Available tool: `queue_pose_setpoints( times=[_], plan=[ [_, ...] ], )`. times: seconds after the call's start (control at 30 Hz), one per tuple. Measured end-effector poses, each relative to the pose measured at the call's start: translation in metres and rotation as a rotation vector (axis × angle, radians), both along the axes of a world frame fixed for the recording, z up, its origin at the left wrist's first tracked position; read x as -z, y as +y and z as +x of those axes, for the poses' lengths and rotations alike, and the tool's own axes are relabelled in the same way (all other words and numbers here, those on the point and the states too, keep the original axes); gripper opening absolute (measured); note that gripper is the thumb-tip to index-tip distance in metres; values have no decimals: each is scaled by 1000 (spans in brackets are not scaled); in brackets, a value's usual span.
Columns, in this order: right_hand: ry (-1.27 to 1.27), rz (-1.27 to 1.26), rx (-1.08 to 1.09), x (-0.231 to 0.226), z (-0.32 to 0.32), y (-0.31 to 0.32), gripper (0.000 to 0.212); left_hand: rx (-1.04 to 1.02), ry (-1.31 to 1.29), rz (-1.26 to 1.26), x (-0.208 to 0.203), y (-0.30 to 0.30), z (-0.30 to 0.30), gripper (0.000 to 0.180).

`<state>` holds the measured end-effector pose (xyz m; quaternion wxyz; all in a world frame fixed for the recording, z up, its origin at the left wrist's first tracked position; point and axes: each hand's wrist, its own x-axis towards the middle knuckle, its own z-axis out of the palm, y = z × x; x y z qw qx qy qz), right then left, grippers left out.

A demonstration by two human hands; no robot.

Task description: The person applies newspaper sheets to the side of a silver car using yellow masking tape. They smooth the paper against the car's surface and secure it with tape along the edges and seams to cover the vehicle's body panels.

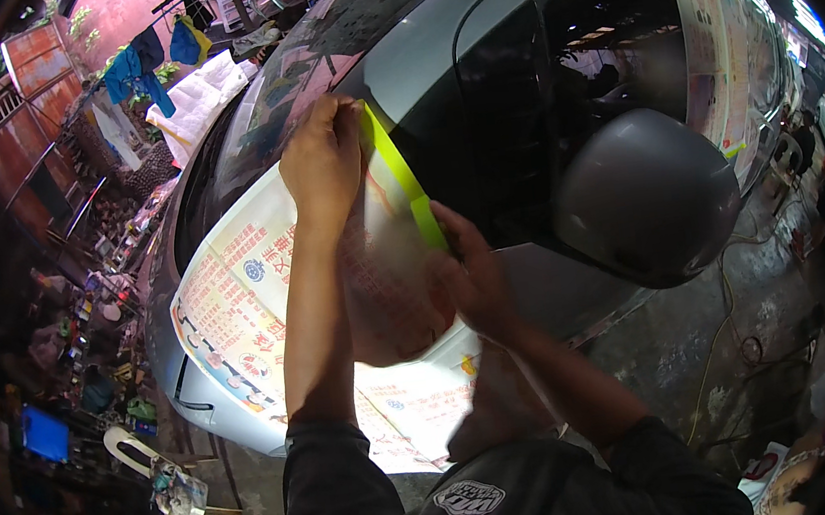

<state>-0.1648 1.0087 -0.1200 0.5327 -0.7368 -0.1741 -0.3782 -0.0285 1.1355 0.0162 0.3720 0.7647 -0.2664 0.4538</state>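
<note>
A large printed paper sheet (pixel 236 296) with red lettering drapes over the front fender of a grey car. Yellow-green masking tape (pixel 390 154) runs along its upper right edge, beside the dark front side window. My left hand (pixel 320 162) is closed, its thumb and fingers pinching the tape's far end by the base of the windshield. At the near end of the strip, my right hand (pixel 470 277) has its fingers closed on the tape. Its palm side is hidden, so a roll there cannot be made out. The sheet's lower part hangs down in front of me.
The grey side mirror (pixel 650 197) juts out to the right of my right hand. More printed paper (pixel 712 45) covers the car's rear side. A plastic chair (pixel 159 480) with cloth on it stands at lower left, near cluttered tools. A yellow cord (pixel 717 336) lies on the floor.
</note>
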Motion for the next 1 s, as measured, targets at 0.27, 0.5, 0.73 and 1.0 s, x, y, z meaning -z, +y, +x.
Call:
queue_pose_setpoints(
  times=[0.27,0.5,0.73,1.0],
  plan=[
    [218,323,-199,-13,-7,-13,51,-61,-76,-12,3,-7,5,9],
    [249,288,-190,-13,-7,-16,50,-47,38,-119,0,-13,-2,12],
    [267,272,-155,-19,-11,-13,50,-147,-385,246,20,6,22,36],
    [285,495,-273,-25,-33,-5,48,-131,-540,567,32,33,13,58]
  ],
)
